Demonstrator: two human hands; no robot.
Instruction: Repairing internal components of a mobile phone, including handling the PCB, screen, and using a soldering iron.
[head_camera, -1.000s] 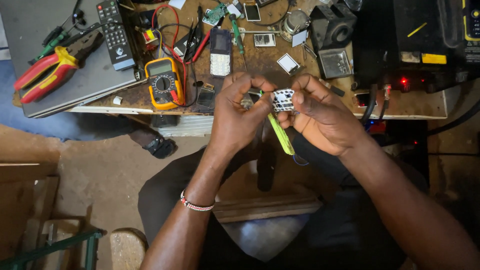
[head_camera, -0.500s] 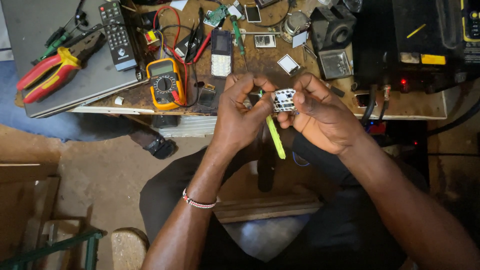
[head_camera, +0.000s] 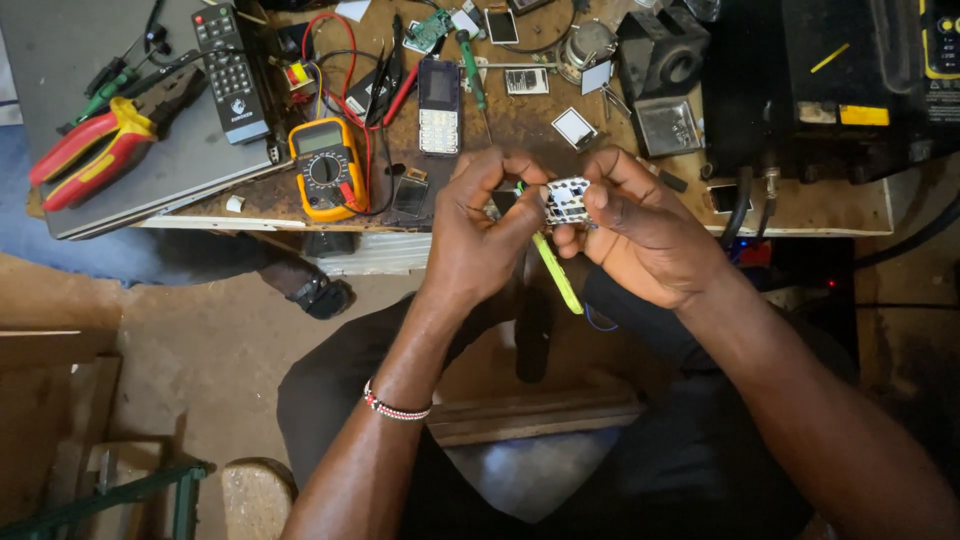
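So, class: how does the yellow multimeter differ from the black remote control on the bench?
The yellow multimeter is short and broad, with a round dial and red leads; the black remote control is long and slim, covered in buttons. The multimeter lies on bare wood, the remote on a grey laptop. Both lie flat, untouched.

Both forearms are raised and angled inward. The left hand (head_camera: 478, 235) and right hand (head_camera: 640, 235) are curled, fingertips pinched together, nearly touching each other.
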